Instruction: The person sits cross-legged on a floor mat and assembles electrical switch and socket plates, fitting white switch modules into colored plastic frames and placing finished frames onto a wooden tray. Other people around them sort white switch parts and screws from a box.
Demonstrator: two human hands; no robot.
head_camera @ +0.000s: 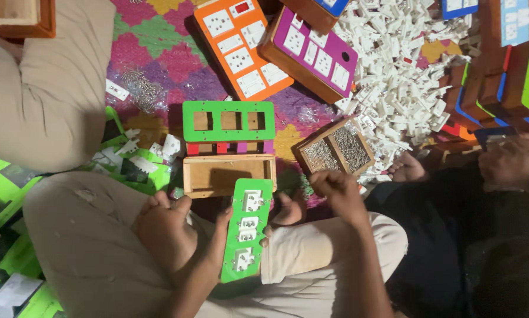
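Holding green switch plate (246, 229) upright over lap — left hand (220, 227) clamped on its left edge, white modules seated in the cutouts. Right hand (335, 188) closed in a loose fist just beside tray of screws (334, 150); cannot tell whether fingers pinch a screw. Risks: plate gripped by one edge only, could twist or slip off the knee; any small screw dropped would likely vanish into patterned mat (158, 53). Open wooden box (229, 175) sits just ahead of plate, green frame (228, 121) behind it — both crowding the reach. Heap of white switch parts (400, 76) right of tray. Another person's hand (514, 162) near far right.
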